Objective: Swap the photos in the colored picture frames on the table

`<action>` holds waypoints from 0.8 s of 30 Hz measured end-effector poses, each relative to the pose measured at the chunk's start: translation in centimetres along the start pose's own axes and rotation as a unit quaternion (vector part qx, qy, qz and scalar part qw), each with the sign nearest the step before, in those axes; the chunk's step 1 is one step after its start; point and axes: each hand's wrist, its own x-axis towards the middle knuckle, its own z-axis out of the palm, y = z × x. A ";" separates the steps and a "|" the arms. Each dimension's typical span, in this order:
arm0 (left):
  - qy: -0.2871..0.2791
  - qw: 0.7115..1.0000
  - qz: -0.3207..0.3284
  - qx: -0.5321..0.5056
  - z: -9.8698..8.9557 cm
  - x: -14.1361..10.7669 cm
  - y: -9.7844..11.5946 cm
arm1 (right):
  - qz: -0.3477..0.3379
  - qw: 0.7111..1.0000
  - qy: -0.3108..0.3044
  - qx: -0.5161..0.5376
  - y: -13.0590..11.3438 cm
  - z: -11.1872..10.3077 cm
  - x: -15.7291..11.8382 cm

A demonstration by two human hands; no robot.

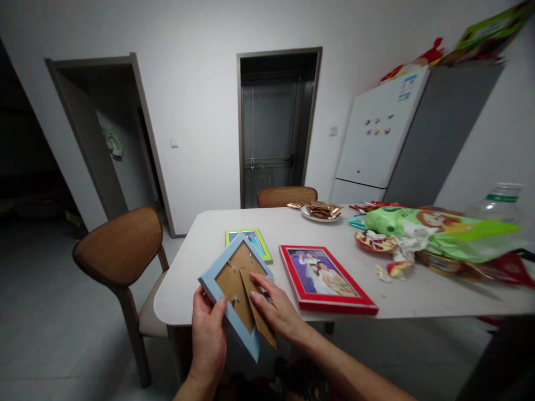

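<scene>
A light blue picture frame (242,329) is held up, tilted, at the table's near edge, its brown backing board (228,284) facing me. My left hand (209,328) grips its left edge, thumb over the border. My right hand (273,306) has its fingers on the brown stand flap (259,314), which is swung out from the backing. Several metal clips show on the back. Behind it, a lime green picture frame (264,248) lies on the table. To the right rests a red picture frame (334,307) with a photo of people, face up.
On the white table (188,256) stand a plate (320,217) of wrapped snacks, pomegranate pieces (376,242), a green tissue pack (451,231) and a clear jar (499,203). Brown chairs (121,245) are at the left and far side. A fridge (376,133) stands back right.
</scene>
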 end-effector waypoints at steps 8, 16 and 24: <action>-0.093 0.963 -0.038 0.251 -4.2 -0.5 -2.1 | -0.016 0.980 -0.084 -0.178 2.1 -0.3 -0.9; -0.140 0.842 0.029 0.521 -6.8 -1.2 -3.8 | -0.060 0.952 -0.124 -0.275 2.5 -0.8 -0.9; -0.213 0.743 0.143 0.618 -7.5 -1.1 -4.9 | -0.077 0.943 -0.149 -0.288 2.5 -0.7 -1.1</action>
